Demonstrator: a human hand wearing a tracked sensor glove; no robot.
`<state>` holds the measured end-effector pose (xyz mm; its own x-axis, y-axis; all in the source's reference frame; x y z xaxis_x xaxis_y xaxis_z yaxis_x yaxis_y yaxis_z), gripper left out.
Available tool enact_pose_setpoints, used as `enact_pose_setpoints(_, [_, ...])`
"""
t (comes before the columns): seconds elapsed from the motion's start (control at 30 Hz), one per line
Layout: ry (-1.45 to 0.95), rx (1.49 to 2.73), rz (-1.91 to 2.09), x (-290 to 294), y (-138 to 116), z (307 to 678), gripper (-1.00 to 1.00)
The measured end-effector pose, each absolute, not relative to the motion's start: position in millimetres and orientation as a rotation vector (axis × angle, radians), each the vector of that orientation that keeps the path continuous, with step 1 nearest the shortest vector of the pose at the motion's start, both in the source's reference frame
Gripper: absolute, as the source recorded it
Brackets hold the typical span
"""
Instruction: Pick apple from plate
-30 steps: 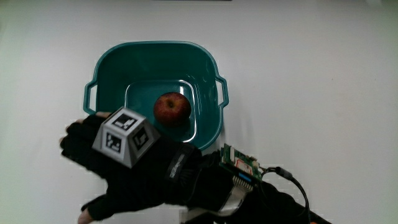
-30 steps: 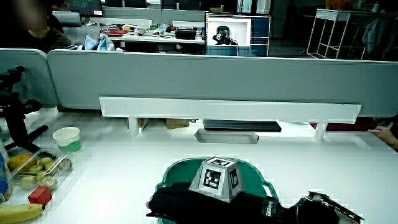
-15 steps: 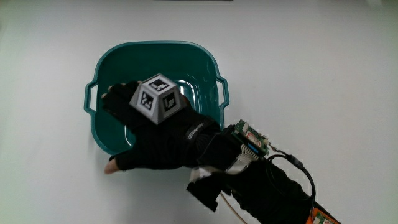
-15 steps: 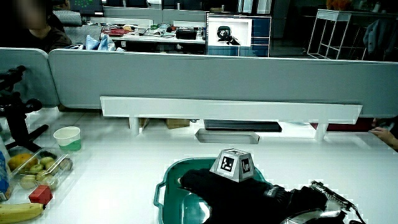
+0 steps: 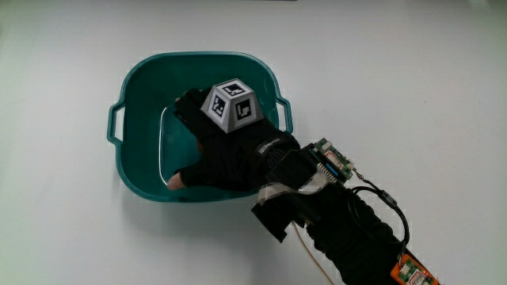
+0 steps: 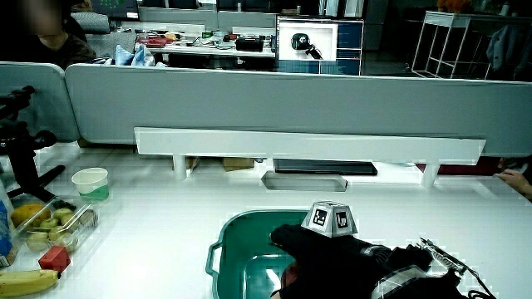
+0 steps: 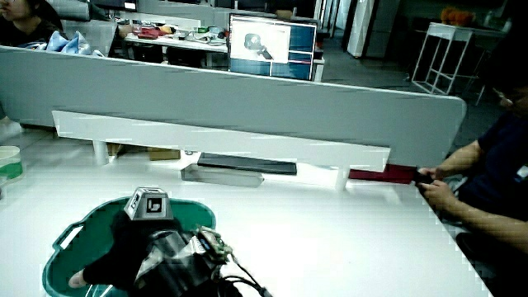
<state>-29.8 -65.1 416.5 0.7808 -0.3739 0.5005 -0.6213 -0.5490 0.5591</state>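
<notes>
Covering the apple completely, the hand (image 5: 226, 146) sits down inside the teal basin (image 5: 142, 87); apple not visible in any view. Grip state: cannot tell. Cube (image 5: 231, 105) pattern unreadable as text. Basin stands on white table (image 5: 412, 87); forearm (image 5: 348, 229) crosses its rim.

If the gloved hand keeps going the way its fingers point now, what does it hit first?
Probably the inner wall of the teal tub: the hand is already inside it, fingers aimed across its floor. The apple is hidden under the hand, so it may come first; depth is unclear.
</notes>
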Motion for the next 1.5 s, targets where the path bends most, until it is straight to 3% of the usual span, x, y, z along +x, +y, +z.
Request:
enact_pose_setpoints(0.47, [-0.59,2.181,0.275,-9.5,-73.8,450.5,0.0])
enact_pose_setpoints(1.13, [-0.523,2.201,0.162,-3.8,-76.3,460.4,0.0])
enact_pose_setpoints(1.5, [-0.539,2.242,0.205,-0.4,-76.8,458.3,0.31])
